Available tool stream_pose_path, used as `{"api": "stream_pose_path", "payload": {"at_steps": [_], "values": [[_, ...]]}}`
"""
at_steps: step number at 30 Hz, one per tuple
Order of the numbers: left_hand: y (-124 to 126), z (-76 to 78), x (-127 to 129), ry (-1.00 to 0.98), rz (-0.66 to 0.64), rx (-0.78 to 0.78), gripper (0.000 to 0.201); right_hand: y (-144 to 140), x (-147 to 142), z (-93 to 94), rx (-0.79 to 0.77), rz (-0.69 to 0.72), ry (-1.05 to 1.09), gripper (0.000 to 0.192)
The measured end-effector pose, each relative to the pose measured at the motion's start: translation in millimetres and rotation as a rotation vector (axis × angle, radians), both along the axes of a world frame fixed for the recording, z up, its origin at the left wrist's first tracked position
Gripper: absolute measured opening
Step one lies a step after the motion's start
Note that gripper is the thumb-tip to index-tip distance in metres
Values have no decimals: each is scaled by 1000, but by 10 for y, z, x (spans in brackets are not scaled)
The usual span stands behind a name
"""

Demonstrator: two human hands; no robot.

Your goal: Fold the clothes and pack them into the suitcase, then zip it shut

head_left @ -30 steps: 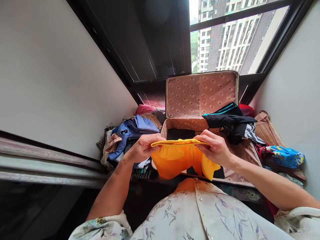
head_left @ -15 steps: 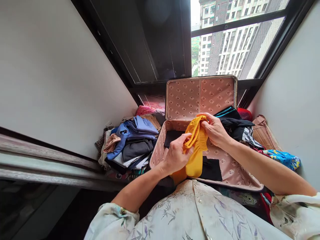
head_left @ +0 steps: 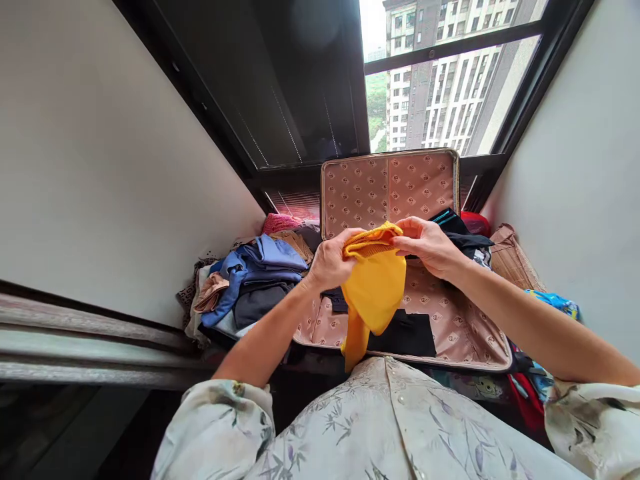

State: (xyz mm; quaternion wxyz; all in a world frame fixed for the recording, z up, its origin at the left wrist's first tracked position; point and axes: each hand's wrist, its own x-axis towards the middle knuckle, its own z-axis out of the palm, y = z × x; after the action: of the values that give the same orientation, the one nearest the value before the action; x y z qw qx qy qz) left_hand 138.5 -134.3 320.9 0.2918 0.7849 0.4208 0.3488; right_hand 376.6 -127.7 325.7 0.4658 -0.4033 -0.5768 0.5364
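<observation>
Both my hands hold a yellow-orange garment (head_left: 373, 287) up over an open suitcase (head_left: 465, 333). My left hand (head_left: 330, 261) grips one end of its ribbed waistband, my right hand (head_left: 430, 245) pinches the other end. The cloth hangs folded in half below my hands, one leg dangling toward my shirt. The suitcase has a pink patterned lining and its lid (head_left: 390, 190) stands upright against the window. Black folded clothes (head_left: 405, 333) lie flat inside it.
A pile of blue, grey and tan clothes (head_left: 255, 280) lies left of the suitcase. Dark garments (head_left: 465, 233) drape over its right rim, with a woven bag (head_left: 515, 263) and a blue printed item (head_left: 555, 303) beyond. White walls close in on both sides.
The garment was stretched wide by its waistband, then my hands brought its ends together. It now hangs folded in half, held higher and farther over the suitcase.
</observation>
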Motion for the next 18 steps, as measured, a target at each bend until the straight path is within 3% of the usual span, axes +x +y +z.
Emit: {"api": "stream_pose_path", "payload": {"at_steps": [2,5,8,10,12,15,18], "values": [[113,202,-86,-49,-89,7,52,91,156,30,125,79,-80,59],[202,490,-111,-88,-191,-40,45,238,303,-4,334,50,-174,89],[246,708,-89,-36,-252,-59,38,312,302,-95,373,140,-166,101],[264,824,-99,51,-276,-19,34,312,259,-126,320,272,-126,85],[275,929,-134,135,-274,32,33,301,229,-96,279,314,-117,59],[306,1034,-189,160,-213,73,35,319,237,48,324,172,-118,44],[369,988,-173,79,-170,47,37,354,237,172,386,89,-83,45]]}}
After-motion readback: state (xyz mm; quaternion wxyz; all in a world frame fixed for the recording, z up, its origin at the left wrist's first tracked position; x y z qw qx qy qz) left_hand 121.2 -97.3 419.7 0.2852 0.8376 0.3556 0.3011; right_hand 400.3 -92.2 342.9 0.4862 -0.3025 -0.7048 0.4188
